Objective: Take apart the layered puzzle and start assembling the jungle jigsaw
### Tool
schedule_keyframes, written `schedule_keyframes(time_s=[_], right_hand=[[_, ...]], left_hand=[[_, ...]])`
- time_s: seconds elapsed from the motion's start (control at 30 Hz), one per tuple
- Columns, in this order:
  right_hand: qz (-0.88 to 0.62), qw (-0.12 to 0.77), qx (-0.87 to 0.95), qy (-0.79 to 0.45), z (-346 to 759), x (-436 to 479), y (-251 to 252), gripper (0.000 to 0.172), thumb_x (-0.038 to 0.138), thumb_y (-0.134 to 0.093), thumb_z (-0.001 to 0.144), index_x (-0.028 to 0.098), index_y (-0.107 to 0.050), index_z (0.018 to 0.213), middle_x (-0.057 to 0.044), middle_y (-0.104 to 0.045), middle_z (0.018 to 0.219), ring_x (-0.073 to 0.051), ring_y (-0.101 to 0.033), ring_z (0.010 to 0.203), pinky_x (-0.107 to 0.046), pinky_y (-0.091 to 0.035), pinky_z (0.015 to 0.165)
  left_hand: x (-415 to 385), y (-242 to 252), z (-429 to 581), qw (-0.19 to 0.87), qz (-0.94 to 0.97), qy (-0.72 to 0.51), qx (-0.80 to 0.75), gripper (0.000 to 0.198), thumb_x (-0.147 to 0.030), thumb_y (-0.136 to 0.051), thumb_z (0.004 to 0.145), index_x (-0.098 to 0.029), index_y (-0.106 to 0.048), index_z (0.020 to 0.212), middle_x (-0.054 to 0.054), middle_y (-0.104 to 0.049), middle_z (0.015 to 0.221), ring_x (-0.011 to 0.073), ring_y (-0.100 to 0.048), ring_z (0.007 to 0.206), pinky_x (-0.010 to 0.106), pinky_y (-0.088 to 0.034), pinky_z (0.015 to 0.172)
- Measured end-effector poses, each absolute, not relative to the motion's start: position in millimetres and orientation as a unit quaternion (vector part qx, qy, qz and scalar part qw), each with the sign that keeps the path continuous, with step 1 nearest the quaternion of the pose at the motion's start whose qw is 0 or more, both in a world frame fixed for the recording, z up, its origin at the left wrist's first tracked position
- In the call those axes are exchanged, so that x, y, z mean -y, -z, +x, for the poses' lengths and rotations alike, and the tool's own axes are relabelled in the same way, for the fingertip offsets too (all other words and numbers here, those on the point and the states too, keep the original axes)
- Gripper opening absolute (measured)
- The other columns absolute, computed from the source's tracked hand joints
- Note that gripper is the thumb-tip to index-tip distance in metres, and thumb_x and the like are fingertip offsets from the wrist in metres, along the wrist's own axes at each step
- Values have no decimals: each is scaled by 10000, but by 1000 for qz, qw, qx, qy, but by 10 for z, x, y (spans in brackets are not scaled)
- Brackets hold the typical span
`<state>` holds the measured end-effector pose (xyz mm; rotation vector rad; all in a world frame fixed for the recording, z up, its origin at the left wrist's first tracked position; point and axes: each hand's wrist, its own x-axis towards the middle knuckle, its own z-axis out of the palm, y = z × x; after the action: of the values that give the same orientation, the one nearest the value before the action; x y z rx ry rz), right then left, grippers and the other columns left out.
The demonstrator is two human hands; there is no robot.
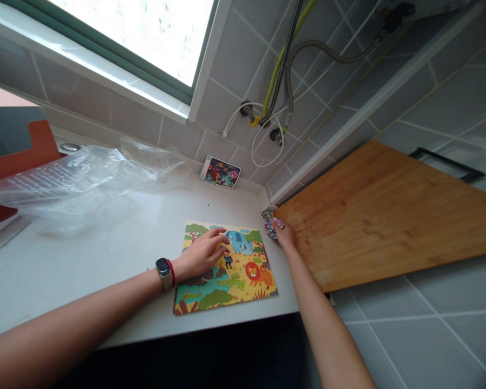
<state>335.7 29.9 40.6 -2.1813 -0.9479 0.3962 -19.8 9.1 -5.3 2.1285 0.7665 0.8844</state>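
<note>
A colourful animal jigsaw puzzle (243, 275) lies flat on the white counter (85, 259) near its front edge. My left hand (202, 253), with a watch on the wrist, rests palm down on the puzzle's upper left part, fingers stretched toward a blue elephant. My right hand (284, 234) is at the puzzle's upper right corner, fingers closed on a small stack of loose puzzle pieces (269, 222) beside the wooden board.
A large wooden cutting board (380, 210) leans against the tiled wall at right. A crumpled clear plastic bag (81, 181) lies at back left. A small puzzle picture card (220, 172) leans on the wall. Hoses and pipes (267, 108) hang above. An orange object (24, 156) sits far left.
</note>
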Motion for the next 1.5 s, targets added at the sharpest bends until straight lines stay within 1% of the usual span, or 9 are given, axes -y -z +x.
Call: schedule_keyframes(time_s=[0.1, 0.3, 0.5, 0.77, 0.97, 1.07, 1.17, 1.27, 1.5], right_hand=[[-855, 266, 442, -49, 3299, -227, -394, 510, 602, -615, 909, 197, -683, 1212, -167, -742, 1218, -297, -701, 1141, -360, -540, 902], [-874, 92, 473, 60, 3199, -212, -417, 568, 549, -363, 1050, 136, -586, 1370, -207, -758, 1003, -291, -734, 915, -378, -519, 800], [-837, 50, 527, 138, 3184, -242, -462, 520, 448, -374, 1067, 74, -686, 1248, -304, -624, 1243, -362, -608, 1142, -445, -463, 907], [-789, 27, 598, 139, 3386, -223, -456, 369, 317, -376, 1084, 181, -688, 1224, -134, -629, 1202, -217, -631, 890, -315, -442, 766], [-765, 77, 631, 106, 3388, -261, -470, 385, 207, -370, 1048, 148, -730, 1172, -138, -647, 1177, -225, -645, 1003, -301, -476, 886], [-764, 71, 634, 98, 3347, -218, -485, 370, 348, -455, 1040, 150, -733, 1183, -138, -644, 1176, -235, -647, 1009, -310, -481, 921], [-768, 25, 628, 121, 3296, -134, -461, 525, 532, -628, 942, 141, -679, 1289, -161, -631, 1237, -289, -619, 1087, -348, -477, 938], [-769, -22, 614, 177, 3238, -61, -396, 633, 516, -664, 921, 115, -582, 1404, -198, -605, 1330, -339, -559, 1180, -388, -458, 938], [-747, -58, 618, 237, 3252, -103, -347, 620, 484, -545, 998, 74, -499, 1461, -250, -573, 1375, -345, -519, 1167, -414, -415, 922]], left_hand=[[-79, 21, -204, 342, 831, -335, -284, 249, -327, -471, 1017, -235, -680, 1118, 126, -578, 1407, 303, -606, 1292, 510, -501, 1094], [-65, -19, -205, 305, 856, -313, -277, 241, -299, -467, 1025, -229, -696, 1049, 125, -579, 1408, 318, -593, 1290, 524, -506, 1063], [-72, 25, -206, 281, 870, -300, -271, 227, -289, -477, 1022, -227, -693, 1048, 116, -572, 1405, 302, -605, 1248, 506, -499, 1067], [-73, 39, -197, 278, 869, -315, -262, 225, -294, -490, 1015, -222, -701, 1036, 120, -588, 1383, 304, -611, 1228, 506, -502, 1058], [-61, -12, -208, 281, 869, -310, -265, 230, -302, -493, 1012, -220, -707, 1024, 124, -598, 1367, 312, -616, 1225, 510, -502, 1058], [-57, -15, -211, 285, 866, -312, -266, 231, -308, -499, 1010, -224, -714, 1020, 119, -603, 1359, 310, -618, 1220, 507, -499, 1061], [-57, -10, -209, 282, 867, -312, -267, 242, -320, -498, 1014, -222, -719, 1023, 120, -608, 1352, 306, -622, 1205, 501, -500, 1056], [-57, -11, -207, 278, 870, -307, -266, 240, -317, -504, 1012, -218, -721, 1027, 122, -611, 1349, 306, -620, 1207, 498, -501, 1052], [-69, 36, -210, 267, 881, -300, -250, 241, -309, -502, 1020, -225, -725, 1056, 122, -629, 1324, 304, -607, 1233, 511, -478, 1079]])
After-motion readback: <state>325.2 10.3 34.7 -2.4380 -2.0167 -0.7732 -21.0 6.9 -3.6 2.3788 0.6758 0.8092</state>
